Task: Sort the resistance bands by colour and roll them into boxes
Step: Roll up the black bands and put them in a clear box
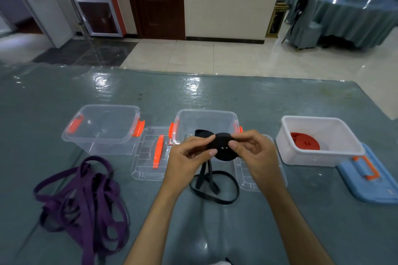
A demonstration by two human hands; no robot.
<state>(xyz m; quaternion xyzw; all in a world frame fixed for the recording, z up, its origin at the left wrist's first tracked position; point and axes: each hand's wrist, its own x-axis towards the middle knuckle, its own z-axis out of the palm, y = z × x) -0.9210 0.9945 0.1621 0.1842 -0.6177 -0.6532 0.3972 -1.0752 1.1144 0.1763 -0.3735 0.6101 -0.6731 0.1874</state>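
Black band point(223, 148) is being rolled, held above the desk point(280, 101) in front of the middle clear box point(206, 118); the step in hand is judged to be the winding of this band into a coil. The coil is pinched by the left hand point(189, 155) at its left side and by the right hand point(252, 153) at its right side and top, thumb and fingers of both curled onto it, so neither grip is free. A short end sticks up behind the coil, and the unwound tail point(215, 187) hangs down and lies looped on the desk between the forearms. The next move is judged to call for more turns, with the tail fed in under steady tension so that the coil is kept flat and tight; once wound, it would be set into the middle box, which appears empty. The band looks matte, flat and limp, and the coil could spring loose if released. Purple bands point(86, 204) lie tangled at the left, not yet rolled, near the left clear box point(103, 129). A red coil point(304, 141) lies in the white box point(323, 157) at the right.
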